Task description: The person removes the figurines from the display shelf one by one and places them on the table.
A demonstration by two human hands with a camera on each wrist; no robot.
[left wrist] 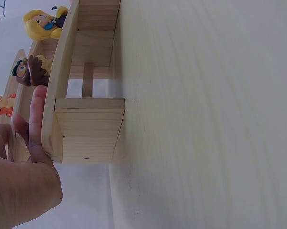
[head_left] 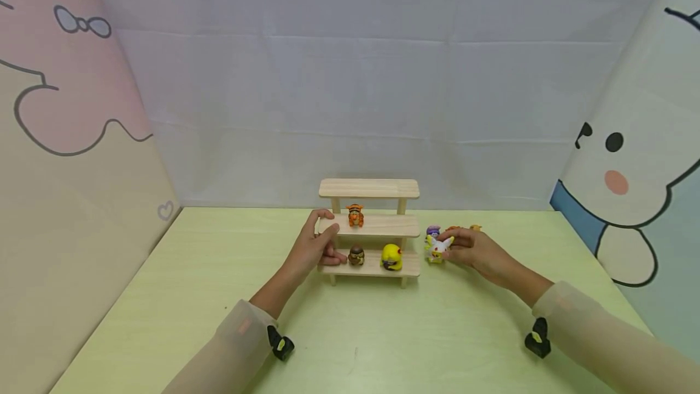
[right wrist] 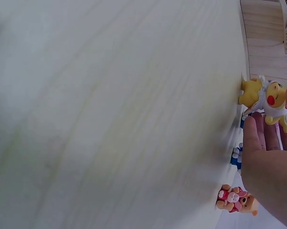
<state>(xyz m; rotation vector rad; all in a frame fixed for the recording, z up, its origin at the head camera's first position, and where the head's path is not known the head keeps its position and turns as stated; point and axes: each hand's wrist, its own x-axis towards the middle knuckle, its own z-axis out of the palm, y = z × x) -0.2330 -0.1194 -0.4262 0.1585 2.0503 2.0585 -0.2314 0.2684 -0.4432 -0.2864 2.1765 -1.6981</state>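
My left hand holds the left end of a three-tier wooden display shelf, its thumb and fingers about the middle tier and other fingers on the lower tier. An orange striped tiger figurine sits on the middle tier. On the lower tier are a brown owl figurine and a yellow-haired doll figurine. Right of the shelf, my right hand pinches a Pikachu figurine with white parts, low at the tabletop; whether it touches the table I cannot tell.
Behind the right hand stand a purple figurine, a bear figurine in red and a partly hidden blue figurine. A white cloth backdrop closes the back of the pale table, with printed panels at both sides.
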